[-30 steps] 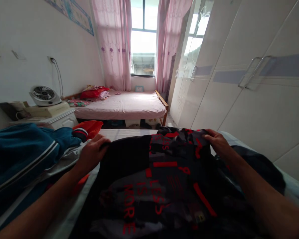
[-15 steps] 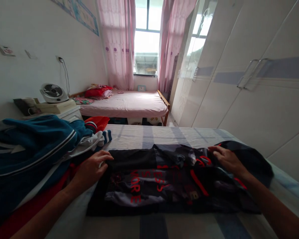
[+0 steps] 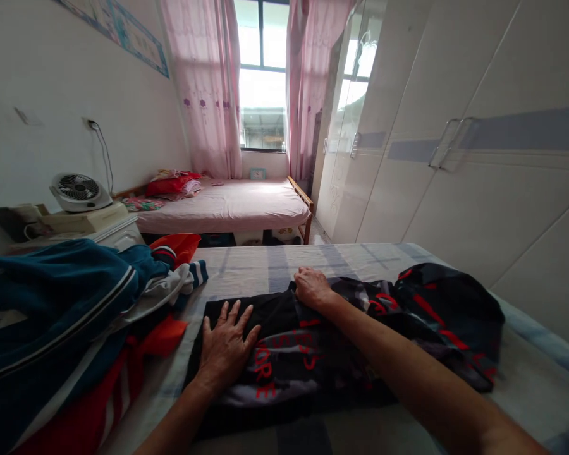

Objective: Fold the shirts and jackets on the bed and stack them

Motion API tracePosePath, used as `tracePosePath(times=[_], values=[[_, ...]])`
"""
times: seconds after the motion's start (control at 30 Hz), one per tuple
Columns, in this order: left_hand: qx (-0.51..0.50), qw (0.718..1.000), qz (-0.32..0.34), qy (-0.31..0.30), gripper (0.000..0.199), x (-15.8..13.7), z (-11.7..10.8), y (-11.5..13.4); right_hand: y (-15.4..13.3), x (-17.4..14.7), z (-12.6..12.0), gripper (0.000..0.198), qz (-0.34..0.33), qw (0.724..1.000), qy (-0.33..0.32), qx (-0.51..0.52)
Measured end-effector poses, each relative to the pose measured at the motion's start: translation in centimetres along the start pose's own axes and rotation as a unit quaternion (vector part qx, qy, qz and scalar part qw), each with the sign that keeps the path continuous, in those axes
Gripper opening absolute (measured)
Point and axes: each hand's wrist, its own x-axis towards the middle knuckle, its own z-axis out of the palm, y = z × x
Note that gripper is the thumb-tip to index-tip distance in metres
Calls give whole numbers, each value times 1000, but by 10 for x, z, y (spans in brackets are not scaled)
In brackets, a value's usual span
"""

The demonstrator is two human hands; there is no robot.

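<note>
A black jacket (image 3: 294, 360) with grey patches and red lettering lies folded lengthwise on the near bed's checked sheet (image 3: 237, 268). Its rounded dark part, which looks like a hood, rests at the right end. On the left end of the jacket my left hand (image 3: 227, 344) lies flat, fingers spread. My right hand (image 3: 313, 287) has its fingers curled on the far edge, near the middle, and grips the fabric there. The right forearm crosses over the jacket and hides part of it.
Left of the jacket is a heap of blue, white and red clothes (image 3: 71, 303). A small fan (image 3: 79, 191) stands on a cabinet behind it. Beyond are a pink bed (image 3: 227, 205) and a window; a white wardrobe (image 3: 478, 189) lines the right side.
My right hand has moved left from the jacket's right end to its middle far edge. My left hand has gone from pinching the left corner to lying flat on the fabric.
</note>
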Motion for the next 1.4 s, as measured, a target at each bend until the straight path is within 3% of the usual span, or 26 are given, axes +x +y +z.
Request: tracePosePath(times=[0.2, 0.4, 0.5, 0.57, 0.63, 0.7, 0.77, 0.83, 0.93, 1.0, 1.07, 1.17, 1.27, 1.4], values=[[-7, 1000, -2, -7, 54, 0, -3, 0, 17, 16, -2, 33, 102, 995, 10, -4], [-16, 1000, -10, -9, 53, 0, -3, 3, 60, 4, -50, 43, 215, 962, 167, 3], [-13, 1000, -12, -9, 53, 0, -4, 3, 69, -19, -69, 38, 189, 927, 308, 104], [-7, 1000, -13, -10, 53, -1, -4, 4, 66, -44, -73, 32, 113, 910, 358, 177], [3, 1000, -19, -11, 52, -1, -4, 5, 60, -75, -72, 30, 0, 928, 304, 216], [17, 999, -26, -13, 50, -1, -4, 6, 56, -104, -68, 32, -118, 944, 181, 249], [29, 999, -31, -21, 50, -1, -4, 7, 63, -127, -60, 35, -156, 940, 91, 288], [37, 998, -31, -36, 51, -1, -6, 7, 82, -140, -48, 31, -89, 937, 101, 323], [29, 996, -32, -77, 50, 2, -13, 4, 126, -145, -23, 31, 78, 931, 176, 310], [3, 994, -32, -105, 49, 6, -22, 4, 154, -143, -6, 38, 128, 935, 185, 273], [-34, 994, -26, -96, 49, 12, -33, 8, 174, -143, 8, 46, 112, 949, 153, 252], [-121, 992, 18, -36, 50, 27, -43, 24, 186, -148, 22, 56, 47, 963, 89, 251], [-184, 980, 68, -28, 51, 48, -40, 48, 188, -155, 30, 63, 27, 968, 71, 240], [-191, 975, 114, -25, 47, 85, -30, 74, 190, -162, 38, 69, 16, 974, 68, 214]])
